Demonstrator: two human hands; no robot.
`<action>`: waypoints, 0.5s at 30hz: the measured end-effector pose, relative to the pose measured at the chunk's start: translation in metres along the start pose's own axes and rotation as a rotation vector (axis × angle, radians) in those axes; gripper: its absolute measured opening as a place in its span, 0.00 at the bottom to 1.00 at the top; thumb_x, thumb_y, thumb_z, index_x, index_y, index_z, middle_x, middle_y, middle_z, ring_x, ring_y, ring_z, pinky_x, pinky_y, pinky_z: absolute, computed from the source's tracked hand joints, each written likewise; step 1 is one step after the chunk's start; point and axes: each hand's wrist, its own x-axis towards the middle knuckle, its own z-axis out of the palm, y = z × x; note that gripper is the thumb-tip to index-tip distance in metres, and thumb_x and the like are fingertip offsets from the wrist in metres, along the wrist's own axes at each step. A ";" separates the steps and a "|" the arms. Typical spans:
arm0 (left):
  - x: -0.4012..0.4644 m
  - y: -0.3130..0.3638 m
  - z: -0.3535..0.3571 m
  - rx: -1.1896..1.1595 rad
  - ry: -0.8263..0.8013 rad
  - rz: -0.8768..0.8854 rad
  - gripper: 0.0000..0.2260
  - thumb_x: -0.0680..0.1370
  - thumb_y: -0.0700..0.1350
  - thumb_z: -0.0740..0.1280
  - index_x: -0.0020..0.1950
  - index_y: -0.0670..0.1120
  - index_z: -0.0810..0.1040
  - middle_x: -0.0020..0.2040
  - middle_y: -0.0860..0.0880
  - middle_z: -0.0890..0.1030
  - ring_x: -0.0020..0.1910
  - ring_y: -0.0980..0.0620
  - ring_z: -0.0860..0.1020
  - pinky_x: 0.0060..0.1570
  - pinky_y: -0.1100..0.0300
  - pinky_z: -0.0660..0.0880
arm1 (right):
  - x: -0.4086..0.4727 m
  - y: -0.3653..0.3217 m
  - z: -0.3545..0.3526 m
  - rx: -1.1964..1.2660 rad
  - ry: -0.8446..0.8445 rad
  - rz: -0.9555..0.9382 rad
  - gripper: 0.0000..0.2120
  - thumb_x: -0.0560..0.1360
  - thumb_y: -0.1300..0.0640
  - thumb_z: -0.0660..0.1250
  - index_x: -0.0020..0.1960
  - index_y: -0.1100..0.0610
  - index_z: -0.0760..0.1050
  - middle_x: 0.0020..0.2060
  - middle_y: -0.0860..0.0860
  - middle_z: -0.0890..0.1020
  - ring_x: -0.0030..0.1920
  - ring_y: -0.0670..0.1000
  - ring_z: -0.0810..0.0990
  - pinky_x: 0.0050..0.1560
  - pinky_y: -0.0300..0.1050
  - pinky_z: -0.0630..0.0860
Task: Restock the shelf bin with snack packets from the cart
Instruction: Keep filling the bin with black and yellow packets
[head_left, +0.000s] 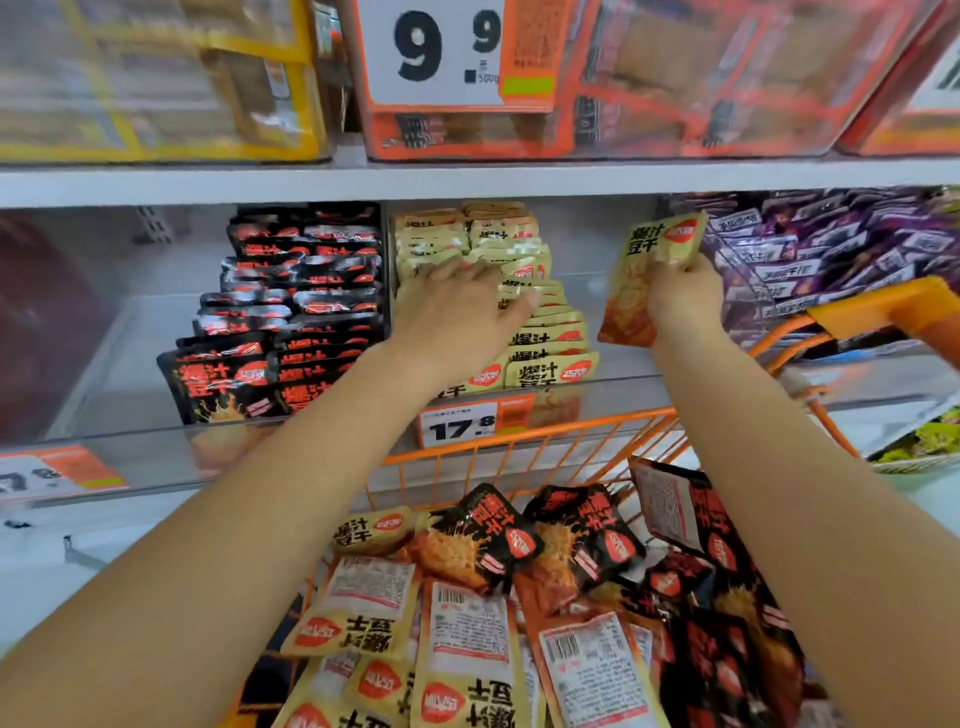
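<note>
1. The left hand (457, 306) lies flat, fingers spread, pressing on the rows of yellow packets (524, 291) in the shelf bin (618, 382).
2. The right hand (683, 299) pinches one yellow packet (649, 275) just beside that bin, above the orange cart (519, 441).
3. Risks: pressing too hard could topple the leaning rows; the pinched packet could slip or land crooked; black packets (291, 312) alongside invite a mix-up.
</note>
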 end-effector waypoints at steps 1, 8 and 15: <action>0.013 0.004 0.004 0.016 -0.062 -0.016 0.32 0.80 0.64 0.44 0.75 0.43 0.61 0.76 0.45 0.62 0.76 0.46 0.57 0.73 0.49 0.52 | 0.003 0.004 0.001 -0.019 0.010 0.000 0.16 0.80 0.53 0.58 0.64 0.59 0.72 0.58 0.57 0.79 0.57 0.57 0.77 0.54 0.48 0.73; 0.049 0.025 0.021 0.046 -0.126 -0.002 0.32 0.78 0.68 0.42 0.72 0.52 0.68 0.75 0.50 0.63 0.76 0.47 0.54 0.74 0.43 0.42 | 0.012 0.028 0.008 -0.126 -0.063 0.048 0.15 0.81 0.56 0.57 0.65 0.59 0.71 0.60 0.58 0.77 0.59 0.58 0.75 0.49 0.43 0.68; 0.033 0.016 0.014 -0.034 -0.045 0.050 0.31 0.78 0.68 0.47 0.77 0.53 0.57 0.78 0.52 0.54 0.77 0.50 0.45 0.73 0.47 0.37 | 0.024 0.021 0.035 -0.200 -0.292 0.098 0.08 0.74 0.55 0.64 0.49 0.57 0.78 0.49 0.57 0.83 0.52 0.59 0.81 0.57 0.54 0.77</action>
